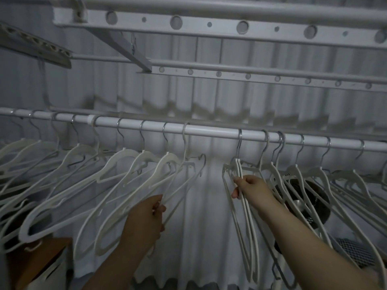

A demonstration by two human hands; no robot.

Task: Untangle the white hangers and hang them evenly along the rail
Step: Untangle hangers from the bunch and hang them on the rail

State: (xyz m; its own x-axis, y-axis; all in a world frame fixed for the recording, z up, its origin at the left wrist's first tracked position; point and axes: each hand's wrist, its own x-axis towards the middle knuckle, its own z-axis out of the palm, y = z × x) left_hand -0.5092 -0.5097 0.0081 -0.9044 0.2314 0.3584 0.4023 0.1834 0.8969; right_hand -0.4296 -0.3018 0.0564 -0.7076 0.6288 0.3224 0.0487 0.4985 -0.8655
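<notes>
We find a white rail (209, 130) strung with white hangers (129, 164), their hooks (240, 141) a shiny silver-grey. Behind the rail, a white curtain (199, 227) falls in vertical pleats, pale stripes alternating with shadowed ones. Above the rail, a pale grey bar (209, 25) carries a row of round holes, large alternating with small. Below the rail to the left we make out a brown box (48, 252); below it to the right, a black fan (314, 197) and grey mesh (354, 250) in a fine criss-cross lattice
</notes>
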